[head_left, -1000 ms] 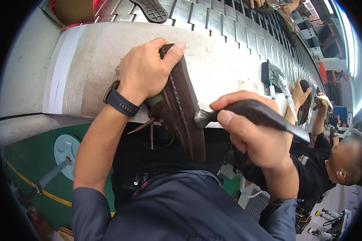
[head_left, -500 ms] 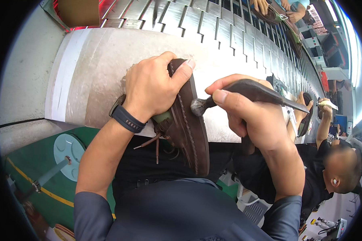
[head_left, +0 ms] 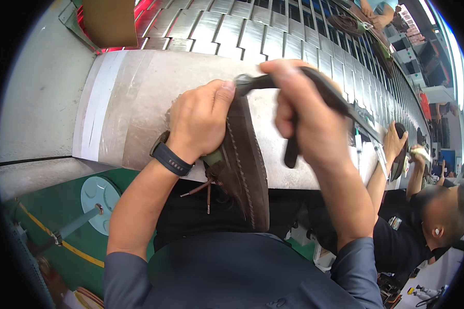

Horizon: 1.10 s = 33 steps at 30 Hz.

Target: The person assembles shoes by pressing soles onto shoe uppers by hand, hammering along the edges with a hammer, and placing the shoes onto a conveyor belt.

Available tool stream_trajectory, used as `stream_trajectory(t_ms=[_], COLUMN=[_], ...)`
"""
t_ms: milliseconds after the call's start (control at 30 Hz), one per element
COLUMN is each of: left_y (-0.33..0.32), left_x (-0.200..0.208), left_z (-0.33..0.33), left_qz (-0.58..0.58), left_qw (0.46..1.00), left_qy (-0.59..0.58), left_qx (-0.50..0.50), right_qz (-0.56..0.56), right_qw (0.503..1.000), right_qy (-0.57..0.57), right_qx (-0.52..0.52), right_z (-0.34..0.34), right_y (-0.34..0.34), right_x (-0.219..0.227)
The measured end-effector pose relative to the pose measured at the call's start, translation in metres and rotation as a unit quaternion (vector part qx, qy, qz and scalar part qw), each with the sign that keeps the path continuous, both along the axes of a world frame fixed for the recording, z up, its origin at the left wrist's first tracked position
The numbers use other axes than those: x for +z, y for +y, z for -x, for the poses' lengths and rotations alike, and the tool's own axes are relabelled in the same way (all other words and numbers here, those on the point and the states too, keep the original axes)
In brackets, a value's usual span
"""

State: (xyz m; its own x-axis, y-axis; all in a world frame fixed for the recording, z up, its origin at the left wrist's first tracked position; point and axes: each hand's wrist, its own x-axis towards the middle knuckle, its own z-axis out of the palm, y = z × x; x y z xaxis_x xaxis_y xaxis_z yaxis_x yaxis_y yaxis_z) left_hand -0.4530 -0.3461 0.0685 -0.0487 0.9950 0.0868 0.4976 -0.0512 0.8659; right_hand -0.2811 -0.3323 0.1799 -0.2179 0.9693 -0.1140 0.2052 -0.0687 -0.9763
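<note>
My left hand is closed around a dark brown leather shoe turned on its side, its thumb near the upper end of the sole edge. A stitched seam runs along the shoe, brown laces dangle from it, and a bit of green lining shows. The shoe's lower end hangs past the bench edge toward my body. My right hand, smeared by motion, grips a dark shoemaker's hammer. Its round face is at the shoe's upper end, close beside my left thumb; whether they touch I cannot tell.
A pale workbench lies under my hands. Beyond it runs a slatted metal conveyor, with a brown board at far left. At right a co-worker handles a dark shoe. Other hands work across the conveyor.
The hammer has moved up along the shoe, from the middle of its sole edge to the upper end. My left hand keeps its grip, its thumb now lower and closer in.
</note>
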Motion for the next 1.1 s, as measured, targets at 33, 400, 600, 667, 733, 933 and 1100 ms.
stream_trajectory(t_ms=[33,400,600,667,733,933,1100], left_y=[-0.002,-0.003,0.0,0.0,0.0,-0.012,-0.013], left_x=[0.002,0.001,0.001,0.0,0.002,0.014,0.11], left_z=[0.001,0.002,-0.004,-0.003,0.004,0.005,0.027], left_qz=[0.002,-0.012,-0.028,-0.06,-0.022,-0.155,-0.429], left_qw=[1.0,1.0,0.999,0.998,0.999,0.984,0.9], left_qy=[0.003,0.0,-0.026,-0.027,-0.041,-0.088,0.053], left_qx=[0.01,0.0,0.015,0.02,0.008,0.003,-0.052], right_qz=[-0.047,0.109,-0.014,0.003,0.054,0.135,-0.121], right_qw=[0.998,0.979,0.996,0.991,0.994,0.955,0.908], right_qy=[-0.027,-0.113,-0.024,-0.073,-0.019,0.263,0.39], right_qx=[0.013,0.129,0.086,0.112,0.09,0.004,0.098], right_z=[-0.01,-0.021,-0.03,-0.018,-0.021,-0.047,-0.041], right_y=[0.0,0.012,0.013,0.009,0.012,-0.038,-0.053], right_x=[0.006,0.017,0.003,-0.003,-0.007,-0.068,-0.02])
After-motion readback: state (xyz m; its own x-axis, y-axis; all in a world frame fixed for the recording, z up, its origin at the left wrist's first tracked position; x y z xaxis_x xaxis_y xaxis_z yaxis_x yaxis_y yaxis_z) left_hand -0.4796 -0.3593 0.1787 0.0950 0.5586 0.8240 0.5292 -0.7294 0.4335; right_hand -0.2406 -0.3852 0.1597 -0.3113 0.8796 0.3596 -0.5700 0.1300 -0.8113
